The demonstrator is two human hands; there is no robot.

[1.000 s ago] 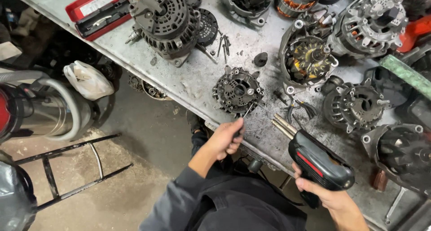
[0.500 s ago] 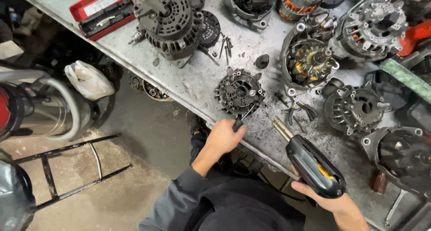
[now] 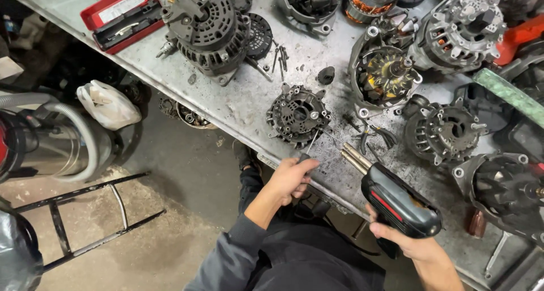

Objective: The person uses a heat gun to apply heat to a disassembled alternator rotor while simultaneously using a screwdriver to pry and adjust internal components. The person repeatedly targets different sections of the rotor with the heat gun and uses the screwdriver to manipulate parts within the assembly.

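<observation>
Soldering gun swung closer toward alternator housing; right hand gripping it, left hand pinching screwdriver to steady work on bench.

Left hand grips screwdriver at alternator housing; right hand holds soldering gun (tip near housing).

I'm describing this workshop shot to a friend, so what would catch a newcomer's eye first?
The grey metal workbench crowded with dismantled alternators stands out, one small dark alternator housing lying near its front edge. Just below it, the left hand holds a thin screwdriver pointed at that housing, while the right hand grips a bulky black pistol-shaped soldering gun with a red stripe.
</observation>
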